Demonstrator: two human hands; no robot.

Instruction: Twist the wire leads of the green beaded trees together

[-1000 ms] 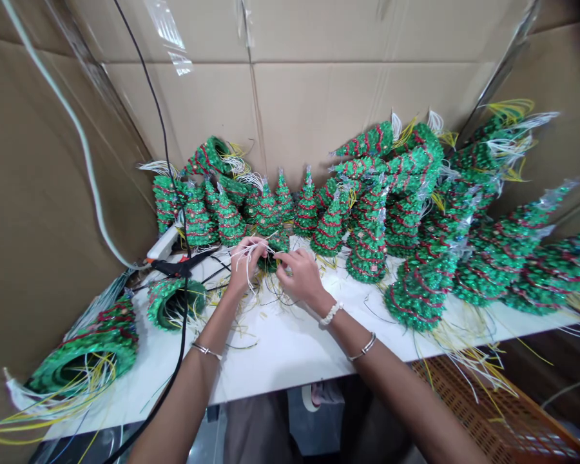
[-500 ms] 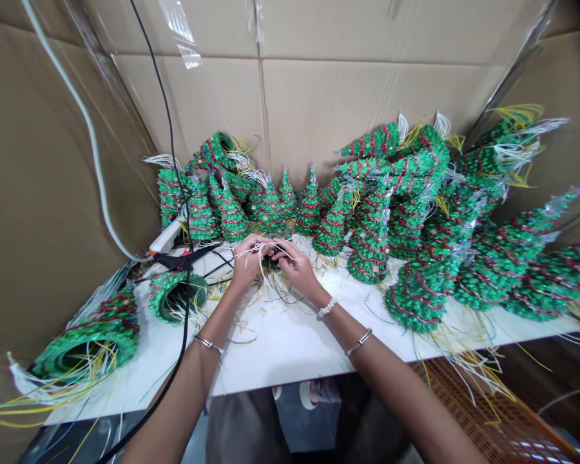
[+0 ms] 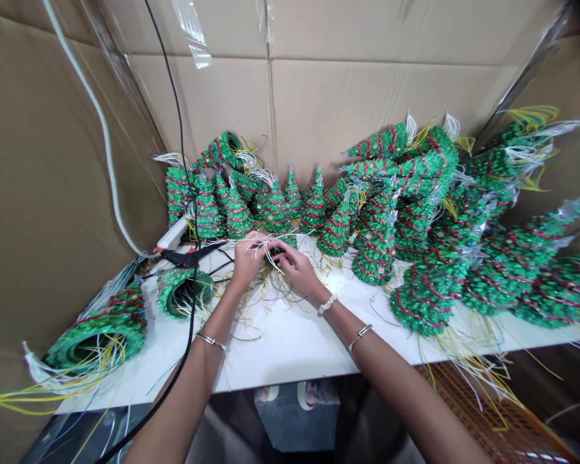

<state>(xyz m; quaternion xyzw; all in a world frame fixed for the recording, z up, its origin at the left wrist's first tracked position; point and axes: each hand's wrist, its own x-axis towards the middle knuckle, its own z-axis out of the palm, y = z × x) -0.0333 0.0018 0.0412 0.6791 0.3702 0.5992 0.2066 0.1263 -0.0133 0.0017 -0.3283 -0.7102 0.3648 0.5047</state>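
From my station I see the white bench [image 3: 280, 351] boxed in by tan cardboard walls [image 3: 367, 84] at 9 and 12 o'clock. Its front edge runs at 6 o'clock, beyond my wrists, with an orange plastic mesh crate [image 3: 473, 412] below it at 5 o'clock. Working room is tight: glittering green cone-shaped trees wound with red cord [image 3: 430, 290] crowd from 10 to 3 o'clock, some upright and some tipped over, close to the hands. A black-handled tool [image 3: 186, 259] lies near the left hand at 9 o'clock, and a black cable [image 3: 189, 322] crosses the bench there.

The piece in work is a small dark-green cone [image 3: 279, 250] at mid-bench, held just above the surface between both hands and mostly hidden by fingers. A bundle of thin white wires [image 3: 263, 248] fans across it. The left hand [image 3: 245, 261] has a closed grip, pinching those wires. The right hand [image 3: 297, 270] curls closed over the cone, its grip pressed against it. Loose yellow wire ends [image 3: 254, 303] litter the bench under both wrists.
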